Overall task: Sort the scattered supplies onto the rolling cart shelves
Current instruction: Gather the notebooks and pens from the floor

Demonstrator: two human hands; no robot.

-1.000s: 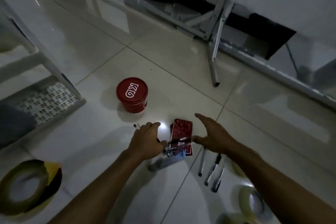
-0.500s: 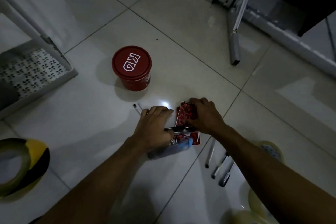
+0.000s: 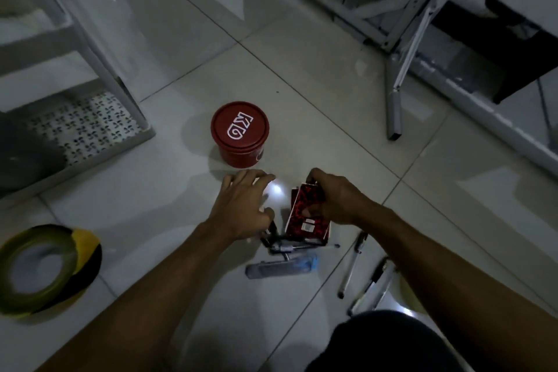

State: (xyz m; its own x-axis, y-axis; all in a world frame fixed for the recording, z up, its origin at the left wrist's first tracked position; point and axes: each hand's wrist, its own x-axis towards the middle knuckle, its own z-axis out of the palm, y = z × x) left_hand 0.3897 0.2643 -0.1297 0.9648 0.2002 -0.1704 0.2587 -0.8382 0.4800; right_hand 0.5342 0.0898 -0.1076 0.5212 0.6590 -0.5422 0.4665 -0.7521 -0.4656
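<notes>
Gripping the red patterned notebook [image 3: 305, 214] by its far edge, the right hand [image 3: 338, 202] tilts it up off the pale tiled floor [image 3: 332, 106]. The left hand [image 3: 241, 205] rests beside it, fingers spread loosely over a black pen [image 3: 273, 228]. A round red lidded tub [image 3: 240, 133] stands just beyond; yellow-black tape roll [image 3: 45, 266] lies left.

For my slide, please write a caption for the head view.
Right hand grips a red notebook on the floor; left hand reaches among pens.
</notes>
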